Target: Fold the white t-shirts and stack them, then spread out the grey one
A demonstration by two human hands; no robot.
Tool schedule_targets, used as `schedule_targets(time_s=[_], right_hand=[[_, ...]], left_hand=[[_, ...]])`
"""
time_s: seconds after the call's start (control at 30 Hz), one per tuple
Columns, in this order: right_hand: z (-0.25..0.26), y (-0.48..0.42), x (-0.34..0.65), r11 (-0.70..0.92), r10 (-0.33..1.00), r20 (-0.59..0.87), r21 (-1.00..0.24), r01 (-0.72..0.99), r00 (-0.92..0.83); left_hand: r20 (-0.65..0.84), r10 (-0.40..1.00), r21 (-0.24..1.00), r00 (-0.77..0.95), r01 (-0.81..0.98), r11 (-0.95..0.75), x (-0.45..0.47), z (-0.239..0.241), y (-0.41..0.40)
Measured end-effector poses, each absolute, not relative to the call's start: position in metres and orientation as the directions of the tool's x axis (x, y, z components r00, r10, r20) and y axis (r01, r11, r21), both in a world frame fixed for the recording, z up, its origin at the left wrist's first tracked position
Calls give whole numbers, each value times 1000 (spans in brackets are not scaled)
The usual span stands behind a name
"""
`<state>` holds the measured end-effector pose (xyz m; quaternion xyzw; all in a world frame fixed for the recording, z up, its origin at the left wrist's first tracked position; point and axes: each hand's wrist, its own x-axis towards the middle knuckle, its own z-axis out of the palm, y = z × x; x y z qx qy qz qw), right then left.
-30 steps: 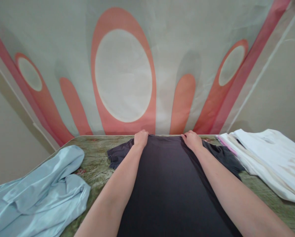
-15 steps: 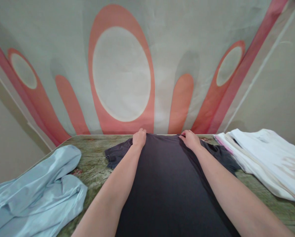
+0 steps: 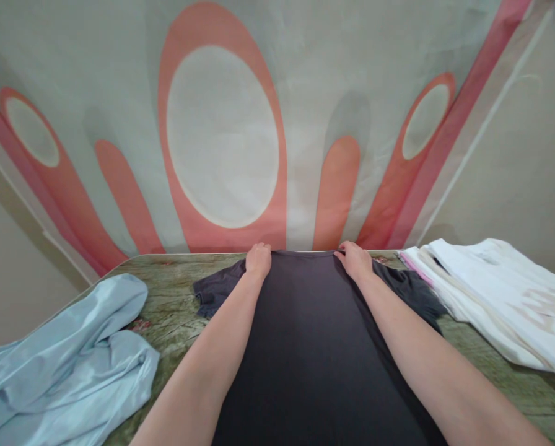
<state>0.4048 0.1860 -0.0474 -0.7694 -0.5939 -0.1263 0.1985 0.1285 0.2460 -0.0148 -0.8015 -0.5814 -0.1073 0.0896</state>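
Observation:
A dark grey T-shirt [image 3: 314, 347] lies spread on the green marbled table [image 3: 175, 303], its shoulders at the far edge and its body running toward me. My left hand [image 3: 257, 260] is closed on the shirt's far left shoulder. My right hand [image 3: 354, 259] is closed on the far right shoulder. A short sleeve sticks out on each side, beyond my wrists. Both forearms lie stretched over the cloth.
A crumpled light blue garment [image 3: 68, 359] lies at the near left of the table. A stack of white garments [image 3: 500, 297] with pink print sits at the right. Behind the table's far edge hangs a grey backdrop [image 3: 222, 136] with salmon ovals.
Both hands stay closed on the shirt's shoulders. The view has drifted slightly, and the hands sit a touch nearer the table's far edge.

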Motion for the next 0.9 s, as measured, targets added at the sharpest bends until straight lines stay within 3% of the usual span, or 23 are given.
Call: schedule_targets(time_s=[0.23,0.33,0.5,0.73,0.9], right_hand=[[-45,186,403,-227,864,414,-187,956,286],[-43,185,402,-202,885,376,-225,953,276],[-37,186,406,-180,899,348,-260,949,266],[-24,190,443,-138,941,250,-335,932,229],[-20,164,477,-141,954,209,-316,938,214]], left_hand=[[205,933,-25,296,955,-297,145,8,227],[128,897,-18,423,905,-424,176,13,202],[82,701,41,708,700,-713,216,-10,160],[95,666,97,740,659,-746,211,-29,162],[106,665,94,739,658,-747,211,-30,163]])
